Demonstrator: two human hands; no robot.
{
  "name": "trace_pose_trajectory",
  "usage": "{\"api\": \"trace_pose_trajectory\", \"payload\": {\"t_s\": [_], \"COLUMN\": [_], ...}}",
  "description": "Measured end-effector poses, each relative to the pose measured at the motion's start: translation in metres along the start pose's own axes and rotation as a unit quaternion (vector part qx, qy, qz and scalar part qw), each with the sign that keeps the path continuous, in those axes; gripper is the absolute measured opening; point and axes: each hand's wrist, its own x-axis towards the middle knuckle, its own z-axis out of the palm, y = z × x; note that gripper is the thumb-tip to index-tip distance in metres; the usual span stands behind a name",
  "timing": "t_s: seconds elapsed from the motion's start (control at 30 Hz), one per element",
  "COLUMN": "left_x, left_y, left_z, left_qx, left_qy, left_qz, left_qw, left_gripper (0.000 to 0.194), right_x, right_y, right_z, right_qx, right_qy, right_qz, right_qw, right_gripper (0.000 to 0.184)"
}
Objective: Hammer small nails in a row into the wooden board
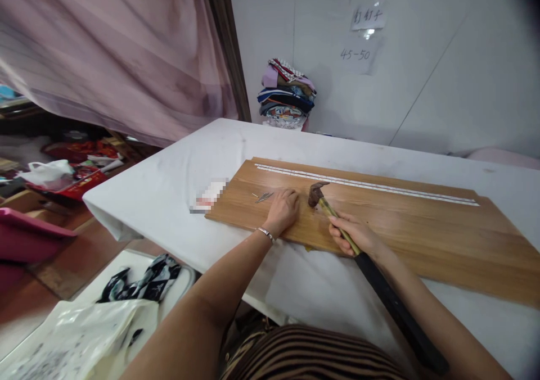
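My right hand (352, 233) is wrapped round the yellow part of a hammer's handle, high up near the head. The hammer (390, 298) has a rusty brown claw head close above the wooden board (442, 239), and its black grip reaches back beside my forearm. My left hand (286, 208) rests on the board, palm down with fingers forward, to the left of the hammer head. Just left of those fingers lies a small bunch of nails (264, 197). A white measuring strip (367, 185), in two parallel lines, runs along the board's far side.
The board lies on a white-covered table (147, 186). A partly blurred white card or box (208, 197) is by its left end. Folded cloths (287, 90) are stacked against the wall. At lower left are a plastic bag (97, 335) and patterned cloth (145, 281). A pink curtain (139, 48) hangs left.
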Motion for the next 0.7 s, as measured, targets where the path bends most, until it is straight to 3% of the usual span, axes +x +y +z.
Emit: {"api": "trace_pose_trajectory", "payload": {"t_s": [0.7], "left_x": [0.0008], "left_y": [-0.0048], "left_z": [0.0073], "left_qx": [0.015], "left_qy": [0.013], "left_qz": [0.008], "left_qw": [1.000], "left_gripper": [0.021], "right_x": [-0.0009], "right_y": [-0.0042], "right_z": [0.0033], "right_qx": [-0.011], "right_qy": [-0.001], "right_qz": [0.015], "right_qw": [1.000], "right_gripper": [0.063]}}
